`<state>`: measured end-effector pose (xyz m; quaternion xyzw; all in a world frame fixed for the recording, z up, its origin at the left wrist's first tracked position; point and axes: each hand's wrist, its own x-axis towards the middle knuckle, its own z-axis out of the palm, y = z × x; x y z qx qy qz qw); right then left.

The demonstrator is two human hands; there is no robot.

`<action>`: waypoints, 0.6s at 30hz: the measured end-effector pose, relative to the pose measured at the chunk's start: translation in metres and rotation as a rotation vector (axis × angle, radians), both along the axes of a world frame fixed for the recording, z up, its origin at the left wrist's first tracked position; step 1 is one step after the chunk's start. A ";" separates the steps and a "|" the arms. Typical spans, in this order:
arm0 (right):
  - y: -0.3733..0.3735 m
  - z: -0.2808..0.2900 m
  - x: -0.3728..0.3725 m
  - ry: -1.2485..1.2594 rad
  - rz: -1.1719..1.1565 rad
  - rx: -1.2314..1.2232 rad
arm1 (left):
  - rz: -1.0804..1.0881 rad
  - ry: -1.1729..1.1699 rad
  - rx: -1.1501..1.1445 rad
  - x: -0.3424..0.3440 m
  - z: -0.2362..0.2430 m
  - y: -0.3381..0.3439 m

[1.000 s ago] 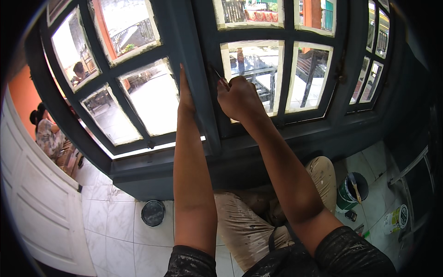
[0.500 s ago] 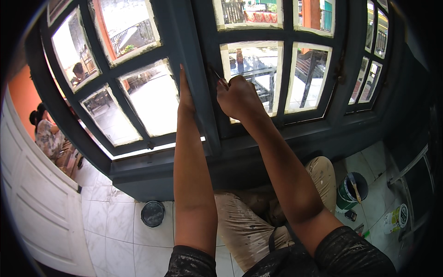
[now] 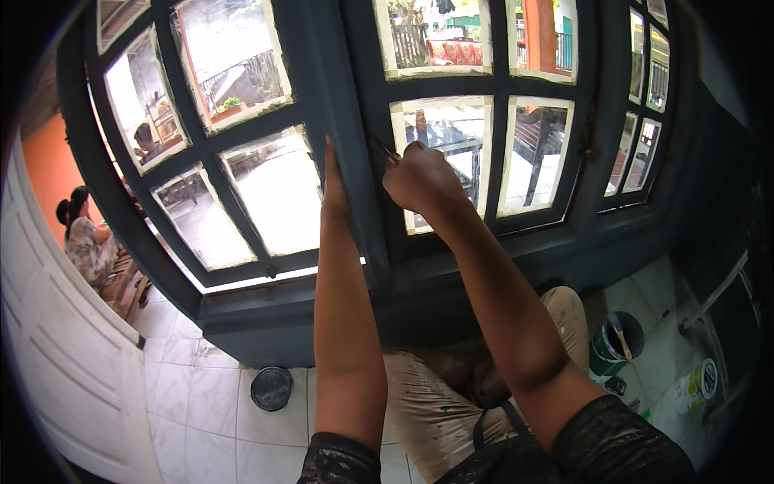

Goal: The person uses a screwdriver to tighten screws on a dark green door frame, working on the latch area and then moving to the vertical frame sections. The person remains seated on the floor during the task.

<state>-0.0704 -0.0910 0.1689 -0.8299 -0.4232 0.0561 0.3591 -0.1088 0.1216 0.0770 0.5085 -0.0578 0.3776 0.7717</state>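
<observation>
**Two hands at a dark blue window frame**

A large dark blue-grey window frame (image 3: 355, 121) fills the upper half of the view, its many glass panes edged with pale tape. About eleven panes show, though the rim cuts some off. This frame is the landmark for everything else.

Left of the frame, a white panelled door (image 3: 56, 355) stands open. Beyond the frame's left side, a seated person (image 3: 85, 242) in a patterned top is seen from behind, against an orange wall.

Below the frame lies a floor of white tiles (image 3: 193, 411). The person's own knees, in paint-stained tan trousers (image 3: 435, 403), are bent under the sill.

Below and right of the frame stands one green paint can (image 3: 613, 347) with a stick in it. Further right lies one white and yellow bottle (image 3: 697, 385). Below the frame's left half sits one round dark lid (image 3: 272, 388) on the tiles.

Two bare forearms rise from the lower edge and hide part of the sill. The left hand (image 3: 332, 181) lies flat against the frame's central upright, fingers straight and together, holding nothing. Just right of it, the right hand (image 3: 423, 179) is curled into a fist around a thin dark tool (image 3: 381, 148), whose tip meets the upright's right edge beside a taped pane. What kind of tool it is cannot be told.
</observation>
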 end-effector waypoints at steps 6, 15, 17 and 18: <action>0.012 -0.002 -0.003 0.090 0.000 0.062 | -0.025 -0.009 0.030 -0.001 0.003 -0.010; 0.015 0.002 -0.028 -0.752 0.014 -0.095 | 0.167 0.083 -0.076 0.015 -0.020 0.021; 0.009 0.014 -0.026 -0.518 0.037 -0.088 | 0.223 0.057 -0.036 0.015 -0.009 0.018; 0.002 0.018 -0.024 -0.402 0.040 -0.093 | 0.251 0.055 -0.008 0.014 -0.007 0.014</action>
